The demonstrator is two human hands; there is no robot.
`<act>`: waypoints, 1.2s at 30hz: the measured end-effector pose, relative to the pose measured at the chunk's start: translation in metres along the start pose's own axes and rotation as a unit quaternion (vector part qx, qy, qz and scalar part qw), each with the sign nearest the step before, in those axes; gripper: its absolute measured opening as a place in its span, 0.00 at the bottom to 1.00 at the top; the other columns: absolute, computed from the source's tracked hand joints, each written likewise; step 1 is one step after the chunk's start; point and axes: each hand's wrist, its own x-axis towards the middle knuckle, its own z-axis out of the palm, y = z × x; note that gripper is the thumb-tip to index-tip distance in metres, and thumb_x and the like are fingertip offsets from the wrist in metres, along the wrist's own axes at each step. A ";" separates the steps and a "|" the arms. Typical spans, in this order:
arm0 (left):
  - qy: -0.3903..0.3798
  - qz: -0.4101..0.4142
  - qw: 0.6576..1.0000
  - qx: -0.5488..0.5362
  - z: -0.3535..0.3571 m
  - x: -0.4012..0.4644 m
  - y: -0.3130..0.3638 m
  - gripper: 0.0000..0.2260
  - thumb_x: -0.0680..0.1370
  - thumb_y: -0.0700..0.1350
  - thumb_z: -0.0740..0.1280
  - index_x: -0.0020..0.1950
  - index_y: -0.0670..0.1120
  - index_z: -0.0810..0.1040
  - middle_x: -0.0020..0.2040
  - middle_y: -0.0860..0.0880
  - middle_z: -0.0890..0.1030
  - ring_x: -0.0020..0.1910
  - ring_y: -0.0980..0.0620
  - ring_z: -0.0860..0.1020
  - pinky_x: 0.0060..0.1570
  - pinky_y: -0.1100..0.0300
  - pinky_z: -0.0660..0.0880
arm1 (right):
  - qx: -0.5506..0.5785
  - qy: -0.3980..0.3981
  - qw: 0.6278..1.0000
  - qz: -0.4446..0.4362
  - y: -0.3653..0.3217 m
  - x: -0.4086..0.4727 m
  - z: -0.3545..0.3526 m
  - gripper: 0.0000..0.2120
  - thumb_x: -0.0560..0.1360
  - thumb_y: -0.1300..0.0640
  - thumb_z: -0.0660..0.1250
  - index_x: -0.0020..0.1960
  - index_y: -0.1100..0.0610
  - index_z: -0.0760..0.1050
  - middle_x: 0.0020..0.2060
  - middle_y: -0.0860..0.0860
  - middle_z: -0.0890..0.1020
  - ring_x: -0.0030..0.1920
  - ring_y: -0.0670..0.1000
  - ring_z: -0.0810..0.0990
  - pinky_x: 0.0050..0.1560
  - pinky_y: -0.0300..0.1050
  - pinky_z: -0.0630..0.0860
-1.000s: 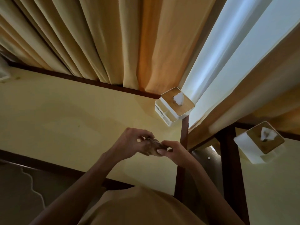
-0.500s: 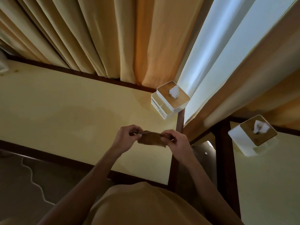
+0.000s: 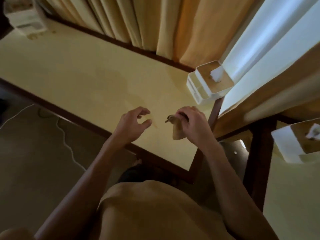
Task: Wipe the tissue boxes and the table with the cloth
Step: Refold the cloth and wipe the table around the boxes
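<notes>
Single head-worn camera, wide-angle, looks steeply down and forward over the table [image 3: 78, 70], close above it; no second view.

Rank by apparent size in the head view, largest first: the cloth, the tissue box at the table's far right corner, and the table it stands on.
1. Table, by far the largest.
2. Tissue box at its far right corner.
3. Cloth, bunched in the right hand, so only part shows; it is nearer the camera, yet looks smaller than the box.

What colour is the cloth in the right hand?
Brown cloth, held by the right hand; head view.
</notes>
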 end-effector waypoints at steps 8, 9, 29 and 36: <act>0.064 -0.029 0.997 0.023 -0.091 -0.047 -0.033 0.12 0.79 0.54 0.70 0.61 0.53 0.80 0.60 0.54 0.81 0.61 0.57 0.77 0.60 0.55 0.73 | 0.021 -0.038 0.998 -0.050 -0.078 0.011 0.018 0.07 0.82 0.59 0.66 0.54 0.60 0.81 0.41 0.33 0.71 0.49 0.44 0.71 0.49 0.40 0.71; 0.073 -0.031 0.997 0.019 -0.102 -0.048 -0.038 0.13 0.79 0.54 0.70 0.62 0.53 0.80 0.60 0.54 0.81 0.61 0.57 0.77 0.60 0.55 0.73 | 0.022 -0.038 0.997 -0.056 -0.089 0.014 0.022 0.07 0.82 0.59 0.66 0.54 0.59 0.81 0.41 0.33 0.71 0.49 0.44 0.72 0.49 0.38 0.71; 0.105 -0.074 0.991 -0.039 -0.339 -0.017 -0.224 0.13 0.78 0.52 0.71 0.63 0.53 0.80 0.58 0.55 0.82 0.54 0.59 0.81 0.56 0.53 0.80 | 0.041 -0.077 0.992 -0.090 -0.286 0.151 0.212 0.06 0.83 0.53 0.66 0.54 0.55 0.80 0.44 0.35 0.74 0.49 0.43 0.77 0.46 0.31 0.74; 0.097 -0.064 0.993 -0.019 -0.386 0.034 -0.255 0.14 0.79 0.53 0.69 0.64 0.53 0.79 0.57 0.58 0.80 0.55 0.58 0.80 0.52 0.59 0.78 | 0.050 -0.070 0.988 -0.127 -0.315 0.227 0.258 0.07 0.83 0.55 0.66 0.55 0.57 0.81 0.45 0.32 0.72 0.51 0.47 0.77 0.50 0.37 0.76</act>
